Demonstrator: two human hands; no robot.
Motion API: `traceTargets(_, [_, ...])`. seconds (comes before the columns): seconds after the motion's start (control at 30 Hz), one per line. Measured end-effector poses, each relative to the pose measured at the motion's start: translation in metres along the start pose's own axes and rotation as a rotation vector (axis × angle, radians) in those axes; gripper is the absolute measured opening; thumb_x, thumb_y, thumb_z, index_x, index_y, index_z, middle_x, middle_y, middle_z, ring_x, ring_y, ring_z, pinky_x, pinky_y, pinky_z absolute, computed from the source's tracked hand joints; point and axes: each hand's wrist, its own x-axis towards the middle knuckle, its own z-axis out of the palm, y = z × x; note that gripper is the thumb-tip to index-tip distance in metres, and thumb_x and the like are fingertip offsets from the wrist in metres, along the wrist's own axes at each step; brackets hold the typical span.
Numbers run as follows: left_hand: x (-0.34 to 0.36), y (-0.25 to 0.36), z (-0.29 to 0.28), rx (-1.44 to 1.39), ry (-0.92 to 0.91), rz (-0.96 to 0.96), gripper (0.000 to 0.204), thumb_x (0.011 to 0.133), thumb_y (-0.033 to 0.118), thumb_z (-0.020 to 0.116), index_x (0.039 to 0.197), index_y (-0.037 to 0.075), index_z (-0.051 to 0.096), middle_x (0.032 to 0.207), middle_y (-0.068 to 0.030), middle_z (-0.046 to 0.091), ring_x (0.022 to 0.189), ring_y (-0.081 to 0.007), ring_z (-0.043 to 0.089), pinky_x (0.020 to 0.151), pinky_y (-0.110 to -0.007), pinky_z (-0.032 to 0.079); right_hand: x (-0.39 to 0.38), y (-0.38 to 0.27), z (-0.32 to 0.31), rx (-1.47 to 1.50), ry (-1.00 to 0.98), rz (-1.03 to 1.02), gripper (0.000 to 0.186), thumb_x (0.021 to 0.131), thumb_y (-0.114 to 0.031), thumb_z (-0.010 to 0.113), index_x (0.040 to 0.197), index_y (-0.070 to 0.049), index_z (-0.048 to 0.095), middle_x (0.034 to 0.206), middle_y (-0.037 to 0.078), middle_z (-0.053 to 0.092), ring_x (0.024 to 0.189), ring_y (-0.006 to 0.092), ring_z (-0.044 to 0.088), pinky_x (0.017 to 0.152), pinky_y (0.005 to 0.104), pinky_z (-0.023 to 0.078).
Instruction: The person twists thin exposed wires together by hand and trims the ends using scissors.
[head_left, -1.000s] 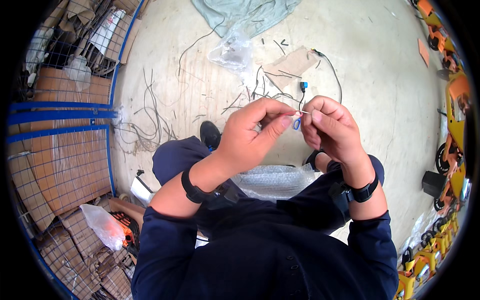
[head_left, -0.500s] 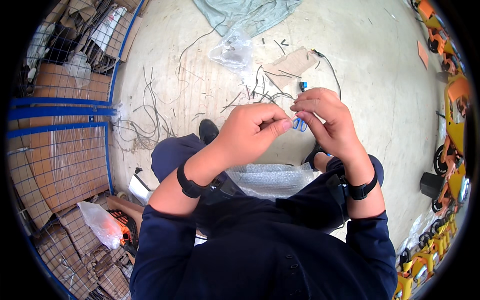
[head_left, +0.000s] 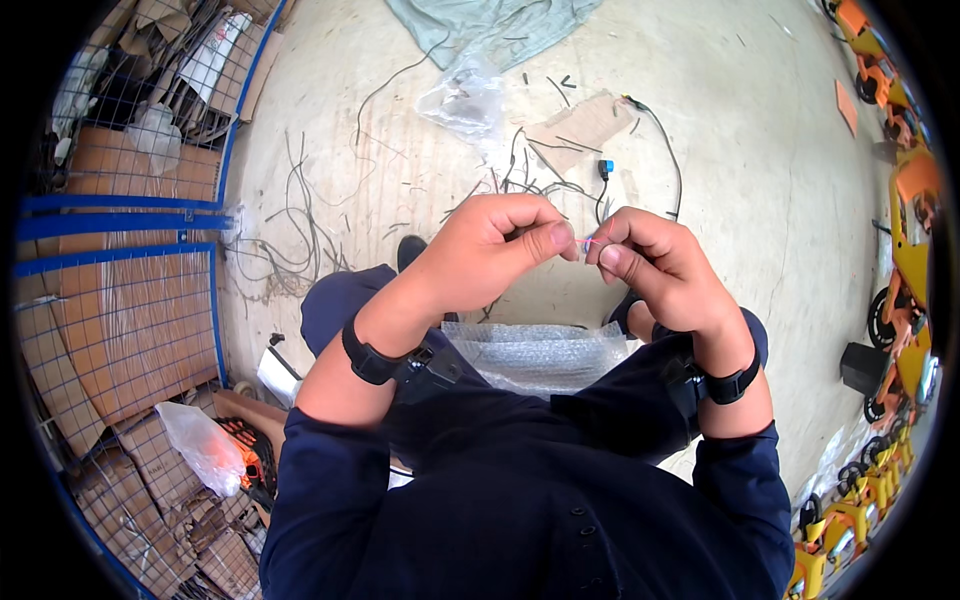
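Here the left hand (head_left: 500,250) pinches one side of a thin pink wire (head_left: 590,241), the right hand (head_left: 655,265) pinching the other, the strand bridging their fingertips. It looks like fine wire handling, calling for a light, steady pinch. Beyond the grip, a blue-and-black plug (head_left: 606,168); nearer the body, bubble wrap (head_left: 540,360). No writing reads clearly.

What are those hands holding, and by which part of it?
A thin pink wire, pinched by the left hand and right hand. A short stretch shows between them; whether they grip its ends cannot be told.
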Motion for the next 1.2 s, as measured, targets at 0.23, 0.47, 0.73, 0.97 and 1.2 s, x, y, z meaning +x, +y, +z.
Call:
traceTargets(0.23, [0.005, -0.009, 0.020, 0.282, 0.464, 0.135, 0.014, 0.089, 0.014, 0.065, 0.085, 0.002, 0.058, 0.073, -0.0015, 0.057, 0.066, -0.0075, 0.053, 0.062, -0.023, 0.043, 0.002, 0.000, 0.005, 0.107, 0.041, 0.100, 0.009, 0.091, -0.007, 0.057, 0.093, -0.001, 0.064, 0.075, -0.004, 0.057, 0.069, 0.0029, 0.045, 0.062, 0.0210, 0.038])
traceTargets(0.47, [0.003, -0.013, 0.031, 0.692, 0.336, 0.441, 0.025, 0.086, 0.021, 0.068, 0.076, 0.003, 0.054, 0.067, -0.0073, 0.051, 0.052, -0.0171, 0.049, 0.049, -0.028, 0.040, 0.004, 0.019, 0.011, 0.117, 0.109, 0.017, 0.011, 0.090, -0.010, 0.060, 0.093, -0.001, 0.066, 0.070, -0.006, 0.054, 0.064, 0.0021, 0.041, 0.056, 0.0206, 0.034])
traceTargets(0.73, [0.001, -0.017, 0.030, 0.737, 0.305, 0.404, 0.018, 0.091, 0.013, 0.057, 0.077, 0.002, 0.057, 0.066, -0.0092, 0.053, 0.054, -0.0235, 0.050, 0.049, -0.031, 0.040, 0.003, 0.022, 0.016, 0.140, 0.066, 0.077, 0.011, 0.091, -0.011, 0.060, 0.090, -0.001, 0.065, 0.065, -0.007, 0.047, 0.060, 0.0019, 0.037, 0.051, 0.0208, 0.031])
traceTargets(0.97, [-0.004, -0.007, 0.027, 0.377, 0.233, 0.399, 0.023, 0.097, 0.015, 0.049, 0.080, 0.001, 0.055, 0.064, -0.0055, 0.054, 0.054, -0.0147, 0.052, 0.049, -0.028, 0.041, 0.001, 0.009, 0.013, 0.579, -0.079, 0.189, 0.013, 0.092, -0.012, 0.057, 0.092, -0.001, 0.064, 0.061, -0.005, 0.043, 0.048, 0.0032, 0.030, 0.043, 0.0207, 0.022])
traceTargets(1.2, [-0.012, -0.001, 0.035, -0.371, 0.075, 0.030, 0.030, 0.101, 0.022, 0.041, 0.082, 0.002, 0.050, 0.062, -0.0020, 0.051, 0.057, -0.0084, 0.053, 0.049, -0.025, 0.045, 0.002, 0.014, 0.016, 0.940, -0.238, 0.124, 0.018, 0.095, -0.013, 0.053, 0.096, 0.003, 0.061, 0.060, -0.004, 0.036, 0.047, 0.0043, 0.026, 0.042, 0.0210, 0.021])
